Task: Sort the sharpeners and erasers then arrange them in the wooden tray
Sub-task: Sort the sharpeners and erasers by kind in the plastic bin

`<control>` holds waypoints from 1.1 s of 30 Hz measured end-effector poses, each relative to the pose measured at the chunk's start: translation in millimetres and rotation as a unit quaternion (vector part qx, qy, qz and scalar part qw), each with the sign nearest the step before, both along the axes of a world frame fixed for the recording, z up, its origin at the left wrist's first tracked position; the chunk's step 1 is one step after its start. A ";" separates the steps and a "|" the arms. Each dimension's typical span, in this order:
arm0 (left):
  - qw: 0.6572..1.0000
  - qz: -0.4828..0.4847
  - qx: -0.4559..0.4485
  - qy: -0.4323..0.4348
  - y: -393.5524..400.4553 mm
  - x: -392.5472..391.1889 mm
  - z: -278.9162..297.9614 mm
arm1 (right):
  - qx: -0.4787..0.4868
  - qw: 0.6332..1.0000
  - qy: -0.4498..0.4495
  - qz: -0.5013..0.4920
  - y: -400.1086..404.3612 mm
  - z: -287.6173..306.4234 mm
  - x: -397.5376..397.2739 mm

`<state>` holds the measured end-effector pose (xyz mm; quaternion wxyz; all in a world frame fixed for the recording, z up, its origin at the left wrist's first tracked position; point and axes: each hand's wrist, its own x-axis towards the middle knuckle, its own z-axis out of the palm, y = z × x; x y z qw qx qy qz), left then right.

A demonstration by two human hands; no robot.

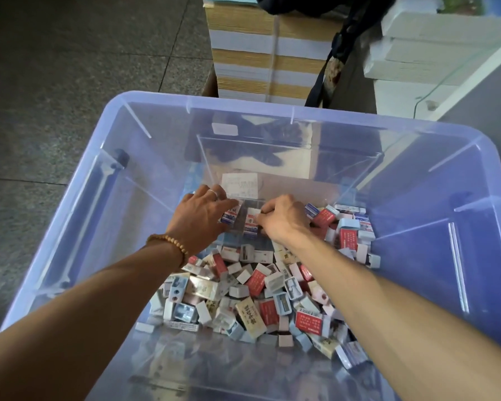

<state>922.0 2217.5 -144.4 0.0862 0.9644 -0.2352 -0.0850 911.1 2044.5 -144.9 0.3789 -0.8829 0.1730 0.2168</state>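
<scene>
Both hands deep in the bin (272,105), sorting.
Left hand (198,218) and right hand (282,218) each pinch an eraser (250,224); light, stiff, grip by the sides.

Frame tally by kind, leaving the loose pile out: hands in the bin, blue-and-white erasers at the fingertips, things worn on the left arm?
Hands: 2, left hand and right hand
Blue-and-white erasers at the fingertips: 2
Worn things: 2, ring and bead bracelet
Total: 6
</scene>
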 end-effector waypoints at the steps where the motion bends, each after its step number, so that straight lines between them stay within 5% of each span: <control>1: 1.000 0.001 0.001 0.001 -0.2 0.4 0.3 | 0.006 1.000 0.005 -0.003 3.3 -1.0 2.4; 7: 1.000 -0.022 0.001 -0.013 -4.0 -2.0 -2.0 | 0.036 0.997 -0.041 0.062 -11.7 13.3 -0.7; 13: 0.997 -0.072 -0.020 -0.003 -16.6 -6.0 -0.4 | -0.131 0.942 0.007 0.309 -44.2 29.6 -21.6; 17: 0.998 -0.057 -0.015 0.000 -18.8 -5.8 -2.4 | -0.147 0.920 0.056 0.358 -54.5 32.9 -27.7; 22: 0.999 -0.037 -0.028 0.001 -18.3 -5.9 1.1 | -0.226 0.886 0.014 0.405 -48.6 28.8 -24.2; 25: 0.998 -0.038 -0.040 0.009 -15.0 -2.9 0.7 | -0.204 0.914 0.022 0.349 -43.4 26.7 -19.2; 28: 0.999 -0.035 -0.035 0.000 -14.2 -2.9 -1.0 | -0.082 0.982 0.037 0.168 -40.5 28.8 -12.2; 33: 0.999 -0.015 -0.036 -0.023 -10.5 -1.2 -3.3 | 0.066 0.995 0.050 -0.049 -17.0 13.7 0.3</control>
